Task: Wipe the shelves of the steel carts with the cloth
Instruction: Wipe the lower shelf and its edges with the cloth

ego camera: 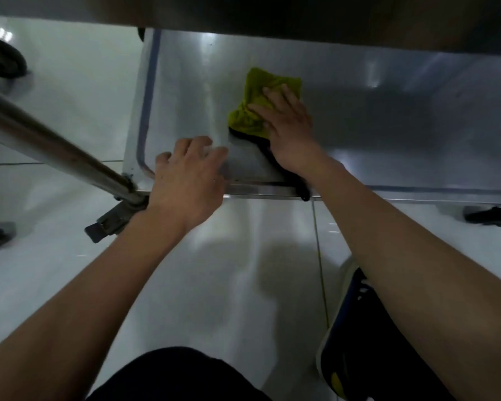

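A yellow-green cloth with a black edge lies on the lower steel shelf of a cart. My right hand presses flat on the cloth with straight fingers, covering its near right part. My left hand rests on the shelf's front left corner, fingers spread over the rim. The shelf above hides the far side of the lower shelf.
The cart's steel corner post slants down to a caster with a brake tab at the left. Another caster is at the right. White tiled floor lies below. My shoe is at lower right.
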Available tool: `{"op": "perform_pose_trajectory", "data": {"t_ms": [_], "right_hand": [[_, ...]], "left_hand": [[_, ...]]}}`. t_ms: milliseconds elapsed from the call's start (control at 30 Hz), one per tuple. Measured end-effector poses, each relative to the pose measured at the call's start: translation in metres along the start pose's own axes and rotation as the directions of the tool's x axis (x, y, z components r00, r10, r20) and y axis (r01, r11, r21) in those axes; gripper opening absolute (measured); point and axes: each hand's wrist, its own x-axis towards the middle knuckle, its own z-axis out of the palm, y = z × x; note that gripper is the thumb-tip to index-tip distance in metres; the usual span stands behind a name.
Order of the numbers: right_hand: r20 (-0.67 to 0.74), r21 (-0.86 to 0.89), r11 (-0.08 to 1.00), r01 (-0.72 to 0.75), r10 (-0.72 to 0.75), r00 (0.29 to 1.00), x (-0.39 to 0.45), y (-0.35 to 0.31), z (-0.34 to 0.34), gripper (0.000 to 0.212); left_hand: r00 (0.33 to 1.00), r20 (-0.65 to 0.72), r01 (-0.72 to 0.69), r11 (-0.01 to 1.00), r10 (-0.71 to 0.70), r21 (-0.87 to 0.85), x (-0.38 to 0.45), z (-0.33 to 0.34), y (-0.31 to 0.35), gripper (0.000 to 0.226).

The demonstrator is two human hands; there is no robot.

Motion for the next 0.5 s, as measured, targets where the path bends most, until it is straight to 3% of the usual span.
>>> {"op": "perform_pose_trajectory", "data": {"t_ms": [100,167,300,500], "right_hand": [[-0.054,-0.039,0.997,-0.067,0.065,0.996,-0.019,0.040,-0.015,0.044],[-0.076,-0.065,0.992,-0.103,0.098,0.992,-0.031,0.065,-0.025,0.045],[-0.128,-0.081,0.980,-0.181,0.170,0.977,-0.047,0.107,-0.041,0.046],[-0.089,-0.109,0.973,-0.201,0.192,0.977,-0.047,0.117,-0.041,0.046]], "left_hand": [[0.988,0.019,-0.154,0.986,0.156,-0.058,0.025,0.001,0.028,0.048],[0.978,0.104,-0.179,0.983,0.184,-0.051,0.035,0.004,0.042,0.054],[0.953,0.212,-0.253,0.955,0.218,0.156,0.031,0.015,0.048,0.085],[0.958,0.204,-0.240,0.955,0.204,0.172,0.037,0.016,0.053,0.077]]}}
